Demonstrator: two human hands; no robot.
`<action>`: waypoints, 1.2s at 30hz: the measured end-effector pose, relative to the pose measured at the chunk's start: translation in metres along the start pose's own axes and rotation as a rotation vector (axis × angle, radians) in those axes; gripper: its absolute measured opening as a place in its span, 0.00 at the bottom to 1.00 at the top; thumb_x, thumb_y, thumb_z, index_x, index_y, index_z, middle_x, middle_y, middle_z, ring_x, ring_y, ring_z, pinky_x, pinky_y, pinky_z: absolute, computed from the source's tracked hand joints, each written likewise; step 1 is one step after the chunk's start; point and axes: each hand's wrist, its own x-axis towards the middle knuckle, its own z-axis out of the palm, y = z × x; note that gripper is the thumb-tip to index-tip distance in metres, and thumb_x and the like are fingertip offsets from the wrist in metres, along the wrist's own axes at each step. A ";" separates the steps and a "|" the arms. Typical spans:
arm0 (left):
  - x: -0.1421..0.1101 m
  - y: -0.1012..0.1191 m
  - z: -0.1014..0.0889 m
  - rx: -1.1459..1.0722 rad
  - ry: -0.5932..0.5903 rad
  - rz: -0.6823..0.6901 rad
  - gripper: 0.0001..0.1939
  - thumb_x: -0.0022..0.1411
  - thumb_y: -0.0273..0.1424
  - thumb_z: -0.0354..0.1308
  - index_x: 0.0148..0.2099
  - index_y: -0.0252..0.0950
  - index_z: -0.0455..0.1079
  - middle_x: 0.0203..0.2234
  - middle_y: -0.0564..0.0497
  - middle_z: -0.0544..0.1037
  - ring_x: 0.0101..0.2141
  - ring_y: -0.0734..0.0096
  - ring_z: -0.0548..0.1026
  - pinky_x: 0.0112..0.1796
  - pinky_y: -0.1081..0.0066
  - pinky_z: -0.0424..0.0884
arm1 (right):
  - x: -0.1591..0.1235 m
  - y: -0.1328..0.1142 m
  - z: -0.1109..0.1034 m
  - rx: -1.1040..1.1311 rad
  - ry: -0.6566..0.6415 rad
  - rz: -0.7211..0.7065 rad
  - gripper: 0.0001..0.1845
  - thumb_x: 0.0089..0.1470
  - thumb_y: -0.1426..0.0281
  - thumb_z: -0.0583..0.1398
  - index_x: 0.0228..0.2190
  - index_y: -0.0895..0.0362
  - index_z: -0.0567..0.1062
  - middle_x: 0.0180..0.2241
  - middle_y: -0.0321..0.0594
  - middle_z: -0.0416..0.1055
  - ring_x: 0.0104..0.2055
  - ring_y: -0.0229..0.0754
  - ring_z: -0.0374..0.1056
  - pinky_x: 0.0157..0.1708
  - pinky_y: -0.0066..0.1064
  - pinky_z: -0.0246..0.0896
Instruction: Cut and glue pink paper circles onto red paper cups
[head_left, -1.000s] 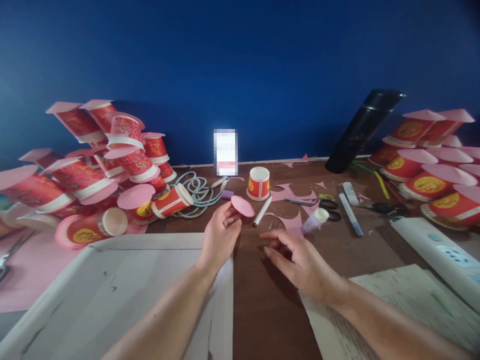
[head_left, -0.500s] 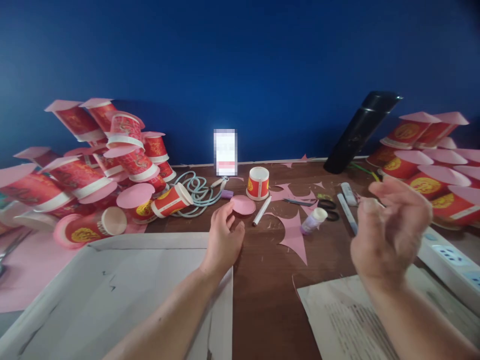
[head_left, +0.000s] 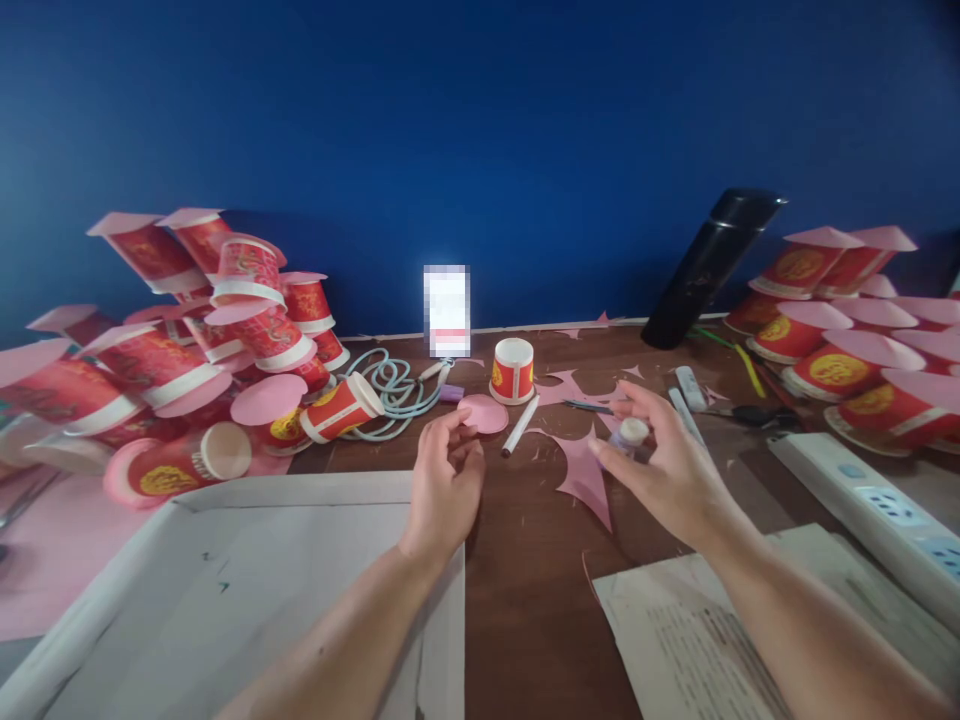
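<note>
My left hand (head_left: 446, 485) rests near the tray's corner, loosely curled, with its index fingertip at the near edge of a pink paper circle (head_left: 484, 413). It does not appear to grip the circle. On the right, my right hand (head_left: 671, 465) reaches over the table with thumb and fingers spread around an uncapped glue stick (head_left: 634, 433); contact cannot be made out. A red and white paper cup (head_left: 513, 372) stands behind the circle. Between the hands lie a marker (head_left: 520, 427) and a pointed pink paper scrap (head_left: 585, 470). Scissors (head_left: 589, 406) are partly hidden by my right hand.
Cups with pink paper tops are piled left (head_left: 255, 330) and right (head_left: 840, 370). A black flask (head_left: 712, 270) leans on the blue wall. Also around are a cable (head_left: 390, 390), a lit phone (head_left: 448, 310), a white tray (head_left: 292, 487), a power strip (head_left: 862, 490) and printed paper (head_left: 675, 620).
My right hand has come down and left from its raised place, to around the glue stick. My left hand's fingers have curled slightly beside the pink circle. The view has shifted a little.
</note>
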 end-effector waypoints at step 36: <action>-0.005 0.043 0.032 0.289 -0.250 -0.023 0.25 0.50 0.37 0.66 0.51 0.41 0.66 0.41 0.48 0.77 0.38 0.60 0.76 0.38 0.64 0.71 | -0.005 -0.007 -0.011 0.321 0.059 -0.089 0.31 0.62 0.58 0.52 0.64 0.46 0.52 0.60 0.42 0.62 0.59 0.50 0.63 0.55 0.45 0.63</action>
